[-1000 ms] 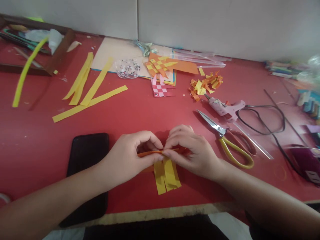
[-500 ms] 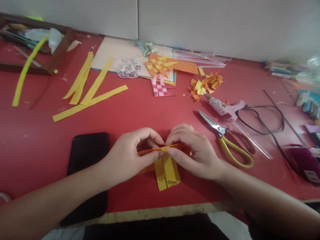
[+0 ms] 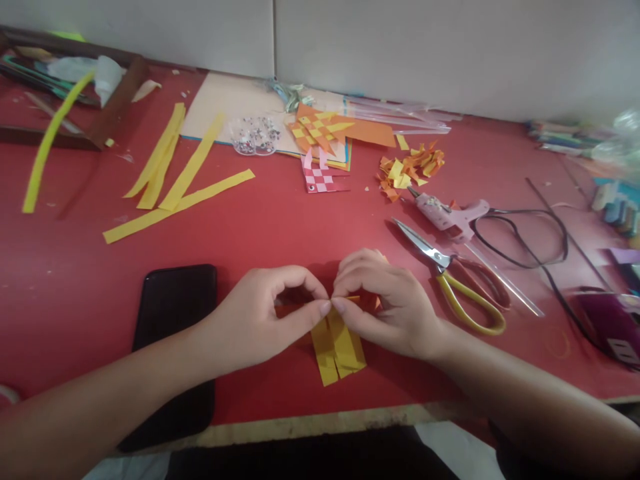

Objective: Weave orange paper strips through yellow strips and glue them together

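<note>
My left hand point(image 3: 273, 313) and my right hand point(image 3: 383, 300) meet fingertip to fingertip near the front of the red table. Both pinch the upper edge of a paper piece made of orange strips and yellow paper strips point(image 3: 340, 350). The yellow ends hang down toward me below my thumbs, side by side with a narrow slit between them. Most of the orange paper is hidden behind my fingers. Left of my left hand lies a black phone point(image 3: 175, 303), partly under my forearm. Scissors point(image 3: 450, 273) with yellow and red handles rest to the right.
Loose yellow strips point(image 3: 195, 207) lie at left, near a wooden tray point(image 3: 117, 107). Woven paper fish point(image 3: 320, 130) and a pink one point(image 3: 320, 177) sit at the back. Orange and yellow scraps point(image 3: 413, 170) are beside a pink glue gun point(image 3: 450, 217) with a black cord.
The orange edge tilted up into view half a second ago and has since dipped behind my fingers. Both thumbs have drawn close together at the fold. The yellow ends have shifted slightly right.
</note>
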A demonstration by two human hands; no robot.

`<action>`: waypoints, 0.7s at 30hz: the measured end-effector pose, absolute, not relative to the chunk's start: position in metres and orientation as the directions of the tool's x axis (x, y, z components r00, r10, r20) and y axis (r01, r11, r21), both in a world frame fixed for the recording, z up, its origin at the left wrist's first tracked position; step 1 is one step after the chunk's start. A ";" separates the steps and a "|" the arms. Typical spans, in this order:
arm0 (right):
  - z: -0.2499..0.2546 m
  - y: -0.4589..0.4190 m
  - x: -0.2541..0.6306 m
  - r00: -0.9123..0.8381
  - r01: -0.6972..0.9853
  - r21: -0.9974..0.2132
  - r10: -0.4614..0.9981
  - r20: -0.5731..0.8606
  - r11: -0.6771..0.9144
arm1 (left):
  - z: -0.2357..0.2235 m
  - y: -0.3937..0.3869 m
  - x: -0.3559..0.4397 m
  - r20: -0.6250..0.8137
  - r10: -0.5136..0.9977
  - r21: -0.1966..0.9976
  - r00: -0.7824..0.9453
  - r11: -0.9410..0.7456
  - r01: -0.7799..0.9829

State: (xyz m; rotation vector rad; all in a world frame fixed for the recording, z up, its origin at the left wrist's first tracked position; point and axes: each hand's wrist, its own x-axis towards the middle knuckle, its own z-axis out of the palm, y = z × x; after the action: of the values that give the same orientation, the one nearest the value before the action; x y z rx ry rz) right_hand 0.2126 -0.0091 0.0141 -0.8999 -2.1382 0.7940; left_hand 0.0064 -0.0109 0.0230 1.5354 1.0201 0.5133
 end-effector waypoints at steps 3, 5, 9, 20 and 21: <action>0.015 -0.009 0.212 -0.550 0.339 -0.736 0.758 0.350 0.586 | 0.024 -0.011 0.006 -0.175 0.826 0.946 0.536 -0.009 0.323; 0.016 -0.009 0.211 -0.556 0.343 -0.738 0.759 0.340 0.581 | 0.024 -0.012 0.006 -0.152 0.828 0.946 0.540 -0.035 0.321; 0.015 -0.008 0.213 -0.557 0.378 -0.727 0.768 0.316 0.573 | 0.024 -0.011 0.006 -0.155 0.840 0.942 0.521 -0.034 0.335; 0.016 -0.003 0.230 -0.715 0.503 -0.323 0.596 0.365 0.802 | 0.007 -0.013 0.000 0.193 0.869 0.561 0.456 -0.479 0.675; 0.016 -0.003 0.231 -0.748 0.460 -0.343 0.565 0.349 0.819 | 0.007 -0.012 0.000 0.170 0.874 0.574 0.455 -0.463 0.676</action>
State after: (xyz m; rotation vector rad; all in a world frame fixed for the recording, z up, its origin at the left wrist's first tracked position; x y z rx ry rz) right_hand 0.2309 -0.0030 0.0161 -0.7628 -2.5599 0.3263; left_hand -0.0001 -0.0124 0.0068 2.2818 1.3013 0.6297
